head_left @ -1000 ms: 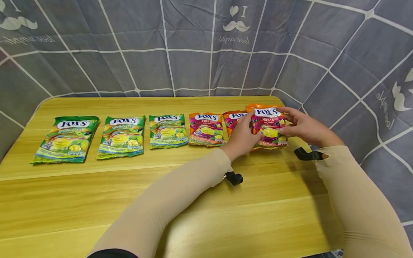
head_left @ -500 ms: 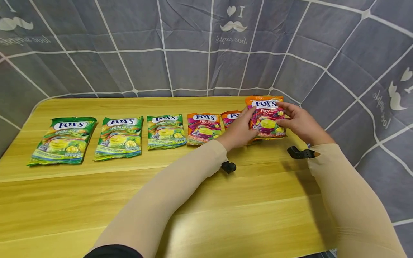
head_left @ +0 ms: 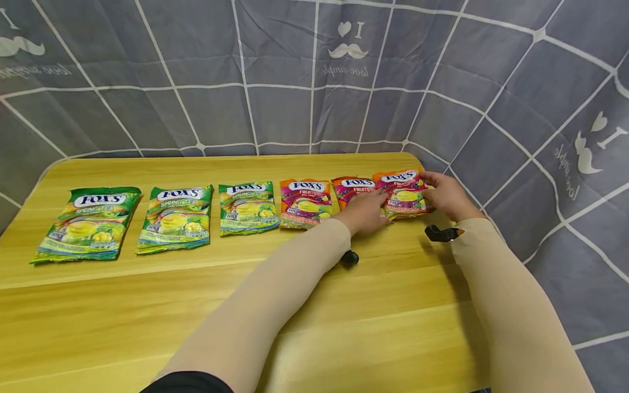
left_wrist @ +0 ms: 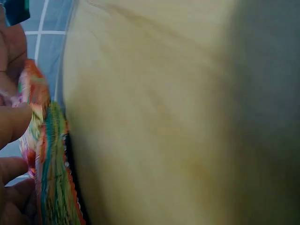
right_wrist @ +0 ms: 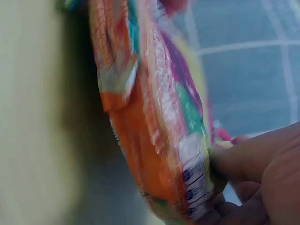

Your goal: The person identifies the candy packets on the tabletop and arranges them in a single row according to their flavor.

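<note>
Two of the orange-and-purple candy bags are under my hands at the right of the table in the head view. With thumb and fingers, my right hand pinches the right edge of the rightmost candy bag. Its side fills the middle of the right wrist view, with my right thumb against the edge. My left hand lies across the front of the neighbouring candy bag, hiding much of it. Its fingertips reach the left edge of the rightmost bag. In the left wrist view my left fingers touch the bag's face.
Another fruit candy bag lies left of these. Three green candy bags, at the far left, the middle left and the centre, continue the row on the wooden table. A grey checked curtain stands behind and right.
The rightmost candy bag, held raised between both hands half a second ago, has come down toward the table. Both hands have lowered with it, and more of the neighbouring bag shows.
</note>
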Available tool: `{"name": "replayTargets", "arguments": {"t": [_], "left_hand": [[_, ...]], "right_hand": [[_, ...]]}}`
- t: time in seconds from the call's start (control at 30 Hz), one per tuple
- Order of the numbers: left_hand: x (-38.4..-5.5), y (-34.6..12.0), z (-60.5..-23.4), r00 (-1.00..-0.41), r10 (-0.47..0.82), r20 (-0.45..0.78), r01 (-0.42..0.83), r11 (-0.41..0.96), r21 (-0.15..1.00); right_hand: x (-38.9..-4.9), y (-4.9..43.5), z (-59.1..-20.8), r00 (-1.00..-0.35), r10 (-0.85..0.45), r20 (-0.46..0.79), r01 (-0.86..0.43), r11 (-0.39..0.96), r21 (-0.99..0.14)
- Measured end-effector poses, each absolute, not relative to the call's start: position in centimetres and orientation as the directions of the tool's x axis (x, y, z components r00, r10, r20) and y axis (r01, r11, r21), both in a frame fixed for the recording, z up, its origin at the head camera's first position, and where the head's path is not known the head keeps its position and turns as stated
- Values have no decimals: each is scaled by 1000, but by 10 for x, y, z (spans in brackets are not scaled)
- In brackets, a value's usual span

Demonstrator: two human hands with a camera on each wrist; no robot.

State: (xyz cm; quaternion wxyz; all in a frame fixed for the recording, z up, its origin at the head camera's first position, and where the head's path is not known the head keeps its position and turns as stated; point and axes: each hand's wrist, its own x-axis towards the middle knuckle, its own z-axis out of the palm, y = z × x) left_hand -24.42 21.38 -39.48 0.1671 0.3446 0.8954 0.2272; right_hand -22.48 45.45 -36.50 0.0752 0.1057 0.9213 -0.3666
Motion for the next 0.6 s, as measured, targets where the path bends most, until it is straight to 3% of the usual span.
{"name": "replayTargets", "arguments": {"t": [0.1,0.2,0.6], "left_hand": [[-242,215,-398,-688,708,-163,597,679,428],[-238,215,-399,-690,704,-166,601,685,411],[-231,222,-399,-702,659,-272,592,751,292]], "right_hand": [[-229,462,-374,-960,135,-243,254,786,-564],[-229,466,-380,-959,105,-265,229,836,-499],[-220,449,-381,-926,16,-377,185,890,-416]]}}
